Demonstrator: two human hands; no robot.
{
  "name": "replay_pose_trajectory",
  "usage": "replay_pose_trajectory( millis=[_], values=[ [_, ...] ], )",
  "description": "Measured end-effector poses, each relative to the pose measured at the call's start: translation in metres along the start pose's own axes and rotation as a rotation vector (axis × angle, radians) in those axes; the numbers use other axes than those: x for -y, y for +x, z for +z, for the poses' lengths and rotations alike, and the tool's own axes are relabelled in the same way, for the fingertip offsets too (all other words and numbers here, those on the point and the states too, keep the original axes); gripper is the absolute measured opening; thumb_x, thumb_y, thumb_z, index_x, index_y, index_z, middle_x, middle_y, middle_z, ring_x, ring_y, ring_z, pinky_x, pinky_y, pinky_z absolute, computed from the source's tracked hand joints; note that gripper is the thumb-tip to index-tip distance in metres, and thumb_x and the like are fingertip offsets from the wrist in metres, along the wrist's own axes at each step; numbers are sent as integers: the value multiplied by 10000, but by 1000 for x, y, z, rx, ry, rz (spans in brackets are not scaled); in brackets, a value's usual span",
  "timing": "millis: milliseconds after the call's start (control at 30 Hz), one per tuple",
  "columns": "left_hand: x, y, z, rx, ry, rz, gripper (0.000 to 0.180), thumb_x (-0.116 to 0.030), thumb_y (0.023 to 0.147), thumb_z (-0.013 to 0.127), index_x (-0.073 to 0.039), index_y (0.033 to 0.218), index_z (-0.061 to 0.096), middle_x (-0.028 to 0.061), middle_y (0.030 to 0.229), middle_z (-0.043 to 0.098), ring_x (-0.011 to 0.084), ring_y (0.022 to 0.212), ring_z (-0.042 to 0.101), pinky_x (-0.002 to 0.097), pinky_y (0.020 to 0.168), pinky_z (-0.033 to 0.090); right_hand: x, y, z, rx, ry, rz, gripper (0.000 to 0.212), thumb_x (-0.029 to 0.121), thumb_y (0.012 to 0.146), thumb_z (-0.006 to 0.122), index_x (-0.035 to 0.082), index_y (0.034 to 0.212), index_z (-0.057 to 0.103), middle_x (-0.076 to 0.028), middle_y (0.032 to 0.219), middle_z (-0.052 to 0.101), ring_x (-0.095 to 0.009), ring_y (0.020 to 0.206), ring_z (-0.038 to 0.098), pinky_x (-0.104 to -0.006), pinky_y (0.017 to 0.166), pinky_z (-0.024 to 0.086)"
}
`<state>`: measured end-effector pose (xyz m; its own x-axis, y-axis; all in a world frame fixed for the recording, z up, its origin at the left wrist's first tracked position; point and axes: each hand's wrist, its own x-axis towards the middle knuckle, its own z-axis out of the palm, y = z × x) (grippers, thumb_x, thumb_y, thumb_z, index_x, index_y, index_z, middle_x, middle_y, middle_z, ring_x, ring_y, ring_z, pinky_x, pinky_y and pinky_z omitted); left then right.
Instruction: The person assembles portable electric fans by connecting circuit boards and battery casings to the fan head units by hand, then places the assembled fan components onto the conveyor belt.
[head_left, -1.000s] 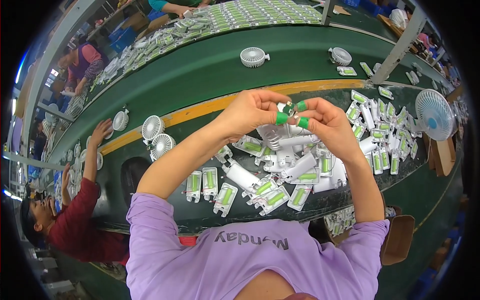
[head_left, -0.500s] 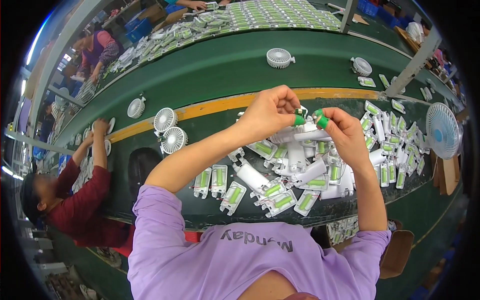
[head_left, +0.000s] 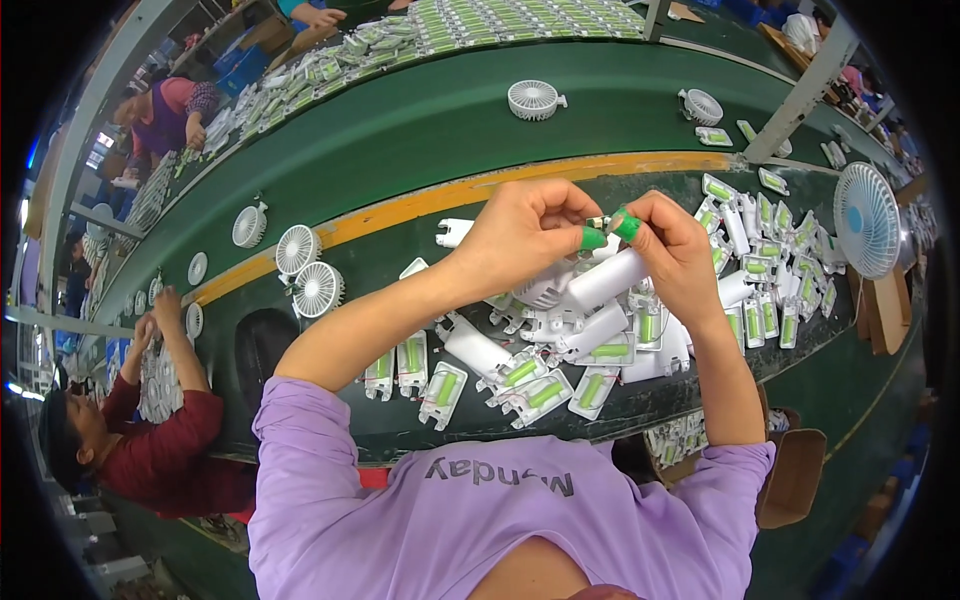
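My left hand [head_left: 535, 238] is closed in a pinch, with green tape round the thumb. Its fingertips hold a small circuit board [head_left: 598, 222], mostly hidden by the fingers. Close by on the right, my right hand [head_left: 675, 250] is closed too, green tape on its thumb and a fingertip; what lies in its pinch is hidden. Just under both hands a smooth white handle [head_left: 608, 279] slants, beside a white round fan head [head_left: 543, 290] partly covered by my left hand. Below them lies a heap of white handle shells, several holding green battery cells [head_left: 545, 394].
A green conveyor belt [head_left: 420, 138] runs behind a yellow edge strip [head_left: 390, 215], carrying white fan heads [head_left: 535, 100]. Two more fan heads [head_left: 318, 289] sit left of my arm. A light-blue desk fan [head_left: 867, 220] stands right. A co-worker in dark red [head_left: 165, 440] works at left.
My hands have come closer together at the fingertips. The white handle beneath them now shows at a steeper slant. The whole view has shifted slightly, and the co-worker's hands at left have moved.
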<state>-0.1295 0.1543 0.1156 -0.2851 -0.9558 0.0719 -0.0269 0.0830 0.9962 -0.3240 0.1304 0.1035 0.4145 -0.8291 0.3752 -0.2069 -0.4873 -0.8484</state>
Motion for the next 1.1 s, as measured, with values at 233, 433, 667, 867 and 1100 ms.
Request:
replay_pose_trajectory(
  millis=[233,433,667,867,1100],
  values=[
    [1,1,-2,80,-81,13,155,-26,834,556,29,954,637,47,793,637,66,696,584,199,643,482,-12,-5,-5,82,322,157,160,142,848,595,-16,839,568,-21,722,542,-75,646,474,-217,559,374],
    [-2,1,-1,96,36,117,132,-37,830,570,6,922,654,4,798,601,48,697,544,192,606,435,-9,-7,-6,-19,-38,-201,122,102,821,611,-7,806,558,-49,728,527,-120,630,480,-235,544,367],
    [-1,4,-2,136,132,250,127,-32,807,572,-1,900,652,34,777,587,87,673,527,229,591,412,-13,-5,-7,-27,-7,-263,136,107,816,615,-8,790,546,-63,732,522,-151,628,488,-252,550,378],
    [1,8,-2,168,233,257,126,-7,802,597,10,914,653,56,808,610,103,752,561,223,658,437,-19,-3,-10,50,79,-132,171,134,824,608,-5,768,527,-60,714,505,-161,628,485,-260,557,381],
    [10,36,-6,151,116,186,113,-48,808,596,-5,883,668,30,712,587,92,660,550,228,581,437,-18,31,-30,237,-102,-28,150,119,815,598,2,755,527,-78,700,531,-171,617,505,-291,550,394]
  ],
)
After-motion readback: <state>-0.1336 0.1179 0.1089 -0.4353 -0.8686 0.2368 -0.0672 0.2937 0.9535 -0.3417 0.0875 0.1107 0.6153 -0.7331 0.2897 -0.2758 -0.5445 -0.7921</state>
